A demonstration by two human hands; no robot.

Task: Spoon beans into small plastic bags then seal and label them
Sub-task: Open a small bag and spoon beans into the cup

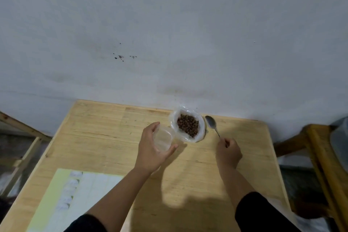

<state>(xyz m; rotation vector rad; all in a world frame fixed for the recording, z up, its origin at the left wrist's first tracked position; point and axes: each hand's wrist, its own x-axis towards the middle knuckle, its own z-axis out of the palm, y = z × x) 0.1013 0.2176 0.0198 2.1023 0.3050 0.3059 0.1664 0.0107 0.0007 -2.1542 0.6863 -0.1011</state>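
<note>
On the label sheet (62,199), illegible blurred marks.

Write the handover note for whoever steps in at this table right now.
Left hand: grip around a small clear plastic bag, held open and empty, just left of the beans.
Right hand: grip closed on the spoon handle; the bowl looks empty and lies right of the bean bag.
Bag of beans stands open at the table's far edge. Label sheet lies near left.
Done: nothing filled in view.
Left: scoop, seal, label.
</note>
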